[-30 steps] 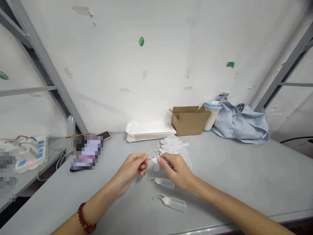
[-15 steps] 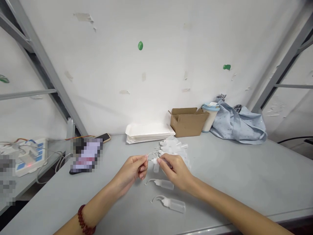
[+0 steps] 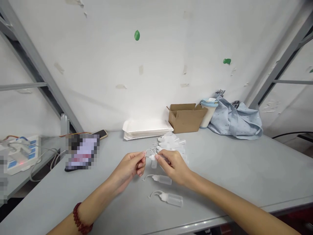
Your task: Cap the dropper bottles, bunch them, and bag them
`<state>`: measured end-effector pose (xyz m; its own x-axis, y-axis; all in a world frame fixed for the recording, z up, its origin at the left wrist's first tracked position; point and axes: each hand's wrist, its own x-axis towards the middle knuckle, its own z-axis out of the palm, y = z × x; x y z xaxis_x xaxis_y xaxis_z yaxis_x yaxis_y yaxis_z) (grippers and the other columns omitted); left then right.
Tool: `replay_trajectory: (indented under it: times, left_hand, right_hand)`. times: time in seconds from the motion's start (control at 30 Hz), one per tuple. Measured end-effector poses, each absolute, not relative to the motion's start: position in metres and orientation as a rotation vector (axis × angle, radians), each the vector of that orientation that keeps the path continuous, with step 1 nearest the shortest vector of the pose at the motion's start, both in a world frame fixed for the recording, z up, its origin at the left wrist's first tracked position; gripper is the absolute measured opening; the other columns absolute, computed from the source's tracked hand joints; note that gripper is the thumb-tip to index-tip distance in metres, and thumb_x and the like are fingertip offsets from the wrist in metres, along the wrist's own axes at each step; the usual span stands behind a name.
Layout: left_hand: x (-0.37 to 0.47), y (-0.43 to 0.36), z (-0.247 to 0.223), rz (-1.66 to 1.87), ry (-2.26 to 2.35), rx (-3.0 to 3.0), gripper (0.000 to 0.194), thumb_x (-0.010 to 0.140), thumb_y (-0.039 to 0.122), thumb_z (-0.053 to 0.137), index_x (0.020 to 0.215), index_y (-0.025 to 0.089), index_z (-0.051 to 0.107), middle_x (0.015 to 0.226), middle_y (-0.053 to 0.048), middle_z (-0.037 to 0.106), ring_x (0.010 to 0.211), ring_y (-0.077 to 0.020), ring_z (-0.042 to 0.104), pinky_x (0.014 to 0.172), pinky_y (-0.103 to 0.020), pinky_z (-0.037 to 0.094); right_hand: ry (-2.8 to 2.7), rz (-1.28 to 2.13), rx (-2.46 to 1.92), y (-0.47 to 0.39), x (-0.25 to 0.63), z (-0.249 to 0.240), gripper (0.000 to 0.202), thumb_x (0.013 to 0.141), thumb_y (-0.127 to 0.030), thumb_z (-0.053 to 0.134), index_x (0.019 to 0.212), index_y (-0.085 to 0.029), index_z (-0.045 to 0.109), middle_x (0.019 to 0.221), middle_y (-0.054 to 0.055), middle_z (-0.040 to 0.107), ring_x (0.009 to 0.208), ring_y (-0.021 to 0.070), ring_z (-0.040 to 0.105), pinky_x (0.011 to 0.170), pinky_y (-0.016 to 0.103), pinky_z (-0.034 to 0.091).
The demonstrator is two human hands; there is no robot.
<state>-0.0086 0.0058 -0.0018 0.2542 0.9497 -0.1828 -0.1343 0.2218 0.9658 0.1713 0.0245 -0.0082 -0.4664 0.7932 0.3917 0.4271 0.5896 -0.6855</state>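
Observation:
My right hand (image 3: pixel 177 168) is closed around a small translucent needle-tip bottle (image 3: pixel 152 157), its white neck and thin tip pointing left. With thumb and finger, my left hand (image 3: pixel 130 168) pinches the end of the bottle's curved cap strap (image 3: pixel 148 150), right at the needle tip. The tiny cap itself is hidden by the fingers. Just below the held bottle, part of another bottle (image 3: pixel 154 164) shows. Two more lie on their sides nearer me: one bottle (image 3: pixel 164 179) close under my right hand, and a second bottle (image 3: pixel 173 199) towards the front edge.
Behind my hands lies a pile of similar bottles (image 3: pixel 170 141). White flat packs (image 3: pixel 146 129), an open cardboard box (image 3: pixel 187 120), a lidded cup (image 3: pixel 207 114) and a blue cloth bag (image 3: pixel 236 122) line the wall. Phones (image 3: pixel 84 151) and a power strip (image 3: pixel 26 156) are at left.
The view has shifted slightly, so everything sits a little higher and further left. Both hands keep practically the same grip on the bottle and its strap.

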Motion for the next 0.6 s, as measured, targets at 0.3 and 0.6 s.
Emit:
replay_trajectory:
  times: [0.3, 0.6]
  left_hand:
    - [-0.0095, 0.0044, -0.0004, 0.951, 1.009, 1.026, 0.034, 0.082, 0.038, 0.056, 0.058, 0.017, 0.043, 0.052, 0.008, 0.031, 0.045, -0.0068, 0.030, 0.049, -0.022, 0.029]
    - [-0.0102, 0.0047, -0.0045, 0.950, 1.034, 1.093, 0.038, 0.082, 0.043, 0.055, 0.058, 0.017, 0.042, 0.053, 0.008, 0.031, 0.045, -0.0064, 0.030, 0.049, -0.022, 0.029]
  right_hand:
    - [-2.129, 0.639, -0.989, 0.0252, 0.1721, -0.0077, 0.034, 0.092, -0.035, 0.037, 0.066, -0.016, 0.048, 0.053, -0.004, 0.040, 0.048, 0.0082, 0.034, 0.050, 0.022, 0.026]
    - [-2.146, 0.625, -0.991, 0.0253, 0.1709, -0.0091, 0.033, 0.091, -0.034, 0.038, 0.062, -0.017, 0.043, 0.052, -0.004, 0.038, 0.048, 0.0082, 0.033, 0.050, 0.022, 0.025]
